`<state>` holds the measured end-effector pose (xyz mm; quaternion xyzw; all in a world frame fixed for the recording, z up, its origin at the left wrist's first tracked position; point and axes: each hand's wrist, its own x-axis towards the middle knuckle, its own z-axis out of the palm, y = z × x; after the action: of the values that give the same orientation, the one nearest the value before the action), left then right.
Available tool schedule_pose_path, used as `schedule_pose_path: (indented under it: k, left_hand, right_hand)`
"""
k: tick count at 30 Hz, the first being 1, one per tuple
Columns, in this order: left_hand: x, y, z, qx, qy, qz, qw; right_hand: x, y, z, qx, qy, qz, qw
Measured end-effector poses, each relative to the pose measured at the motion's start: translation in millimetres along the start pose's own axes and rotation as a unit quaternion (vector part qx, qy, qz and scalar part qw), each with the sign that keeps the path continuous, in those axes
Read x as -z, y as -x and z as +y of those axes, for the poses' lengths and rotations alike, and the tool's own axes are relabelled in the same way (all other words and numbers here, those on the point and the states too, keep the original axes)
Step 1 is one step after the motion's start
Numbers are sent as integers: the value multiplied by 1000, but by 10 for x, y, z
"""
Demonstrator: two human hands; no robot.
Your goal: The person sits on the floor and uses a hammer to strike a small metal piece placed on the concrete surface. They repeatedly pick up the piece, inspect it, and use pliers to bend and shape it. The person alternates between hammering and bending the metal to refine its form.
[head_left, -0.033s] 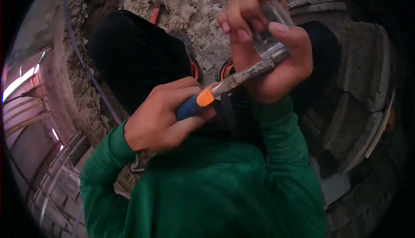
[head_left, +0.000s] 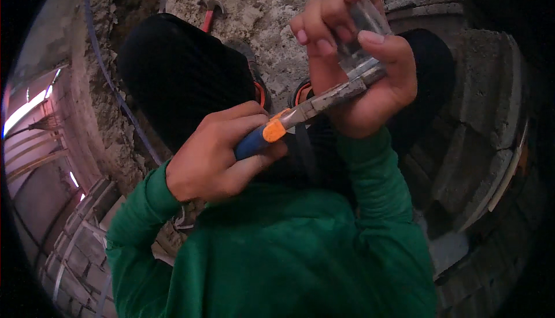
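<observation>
My left hand (head_left: 217, 153) is closed round the blue-and-orange handles of a pair of pliers (head_left: 326, 99). The worn metal jaws point up and to the right, reaching my right hand (head_left: 370, 72). There the fingers and thumb curl round a clear, box-like piece (head_left: 368, 20) that looks like plastic or glass. Its lower end meets the tip of the pliers; whether the jaws grip it cannot be made out. Both hands are above my lap, between black-clothed knees.
A hammer (head_left: 209, 14) with a red handle lies on the rough concrete floor (head_left: 263, 6) beyond my left knee. A blue hose or cable (head_left: 110, 81) runs down the left side. Stacked grey blocks (head_left: 480, 104) stand at the right. A broom-like bundle (head_left: 46, 122) is far left.
</observation>
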<state>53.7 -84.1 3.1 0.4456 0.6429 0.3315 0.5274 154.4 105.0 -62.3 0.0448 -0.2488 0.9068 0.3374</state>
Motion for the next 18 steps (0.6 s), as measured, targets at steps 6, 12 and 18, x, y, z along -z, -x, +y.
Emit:
schedule_pose_path:
  k: [6, 12, 18]
  left_hand:
    - [15, -32, -8, -17, -58, 20, 998]
    - [55, -45, -77, -63, -98, 60, 991]
    - [112, -22, -169, -51, 40, -31, 997]
  right_hand:
    - [77, -20, -24, 18, 32, -42, 998]
    - [-117, -34, 33, 37, -27, -7, 999]
    - [2, 79, 90, -5, -43, 54, 998]
